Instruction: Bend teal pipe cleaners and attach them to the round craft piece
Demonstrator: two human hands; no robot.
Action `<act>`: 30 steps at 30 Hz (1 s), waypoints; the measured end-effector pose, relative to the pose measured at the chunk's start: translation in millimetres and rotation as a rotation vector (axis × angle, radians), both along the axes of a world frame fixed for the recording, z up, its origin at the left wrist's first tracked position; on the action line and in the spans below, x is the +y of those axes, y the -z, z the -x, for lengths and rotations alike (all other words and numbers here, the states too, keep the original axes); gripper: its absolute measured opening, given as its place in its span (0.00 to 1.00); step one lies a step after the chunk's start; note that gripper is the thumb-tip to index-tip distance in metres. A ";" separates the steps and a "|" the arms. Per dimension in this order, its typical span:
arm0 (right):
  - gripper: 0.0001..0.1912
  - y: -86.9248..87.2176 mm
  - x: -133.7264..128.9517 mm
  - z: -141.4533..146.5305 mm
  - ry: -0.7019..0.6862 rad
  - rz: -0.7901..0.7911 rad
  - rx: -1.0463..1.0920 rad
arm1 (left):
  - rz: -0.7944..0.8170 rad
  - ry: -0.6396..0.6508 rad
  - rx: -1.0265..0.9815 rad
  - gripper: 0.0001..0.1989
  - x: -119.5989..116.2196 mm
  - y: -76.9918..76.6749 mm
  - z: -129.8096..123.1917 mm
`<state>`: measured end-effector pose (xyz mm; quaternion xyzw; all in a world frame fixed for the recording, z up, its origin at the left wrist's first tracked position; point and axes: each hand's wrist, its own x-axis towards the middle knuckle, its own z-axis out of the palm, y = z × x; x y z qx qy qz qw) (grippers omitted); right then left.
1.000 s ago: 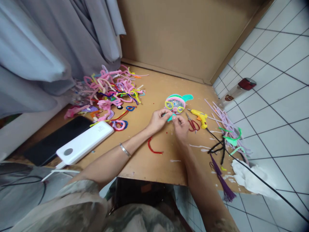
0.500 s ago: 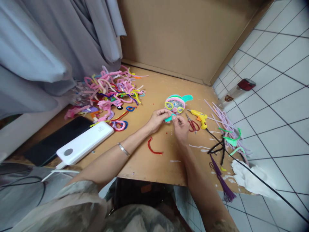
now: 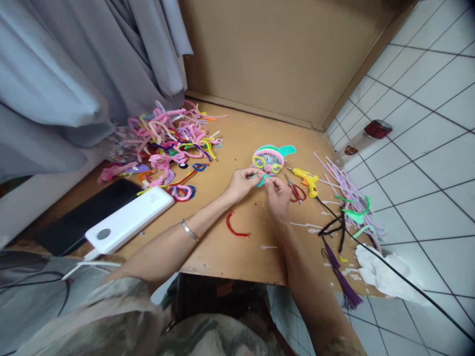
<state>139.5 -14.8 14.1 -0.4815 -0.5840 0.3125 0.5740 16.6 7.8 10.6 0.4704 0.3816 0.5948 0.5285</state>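
Observation:
Between the fingertips of my left hand [image 3: 243,184] and my right hand [image 3: 278,192] is a small teal fuzzy piece [image 3: 262,181], pinched from both sides and partly covered by the fingers. Just beyond them sits a round clear craft figure [image 3: 272,159] with a pink and green band, yellow eye rings, a pink nose and one teal ear-like flap at its right. Red-handled scissors [image 3: 298,193] lie right beside my right hand. A yellow glue gun [image 3: 307,181] rests a little farther right. Nearer me, a bent red pipe cleaner [image 3: 234,227] lies on the table.
A tangled heap of colourful pipe cleaners [image 3: 174,133] fills the table's back left. A white power bank [image 3: 129,220] and a black phone [image 3: 87,215] lie at the left. Lilac pipe cleaners [image 3: 343,185], a purple tassel [image 3: 343,282] and white stuffing [image 3: 382,269] are at the right, crossed by a cable.
The teal piece has tilted slightly between my fingers and shows a thinner outline. Both hands stay in nearly the same place, and the things on the table have not moved.

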 end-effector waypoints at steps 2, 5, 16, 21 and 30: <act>0.15 0.7 -0.8 0.7 0.009 0.000 -0.012 | -0.030 -0.043 0.053 0.06 -0.9 0.1 -1.1; 0.15 2.5 -1.5 2.4 -0.001 0.012 -0.019 | -0.054 -0.092 0.096 0.06 -2.6 0.6 -2.2; 0.12 3.0 1.3 3.4 0.006 0.030 0.038 | -0.026 0.006 -0.061 0.17 -3.3 4.7 -4.4; 0.12 2.9 2.1 1.6 -0.040 0.047 0.027 | 0.000 0.013 -0.085 0.17 -2.9 5.7 -3.6; 0.09 1.7 2.2 -4.6 -0.078 0.000 -0.066 | 0.038 0.039 -0.152 0.21 -1.8 2.2 -2.1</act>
